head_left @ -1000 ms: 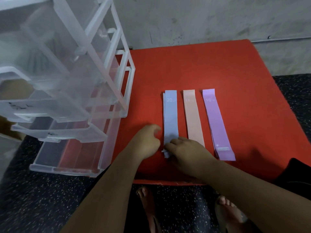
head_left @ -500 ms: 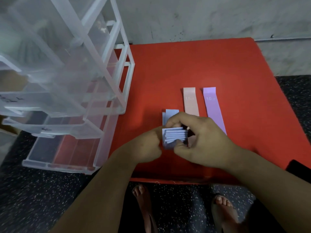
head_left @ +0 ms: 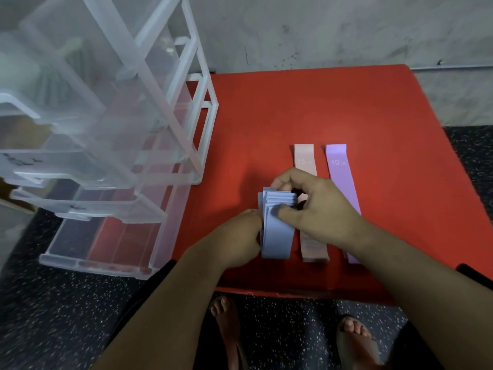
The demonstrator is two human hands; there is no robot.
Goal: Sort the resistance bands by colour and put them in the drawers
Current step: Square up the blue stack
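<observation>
In the centre of the frame, the blue bands (head_left: 277,236) sit between both hands, just above the red desk (head_left: 320,108). The left hand (head_left: 237,236) grips their left edge with curled fingers. The right hand (head_left: 320,206) pinches the folded upper end between thumb and fingers. They form a flat, pale blue stack with layered edges showing at the top. A pink band (head_left: 304,158) and a purple band (head_left: 337,166) lie just to the right, and the clear drawers (head_left: 106,129) stand at left.

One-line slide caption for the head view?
Left hand and right hand grip folded blue bands on red table, beside pink band, purple band and clear drawers.
</observation>
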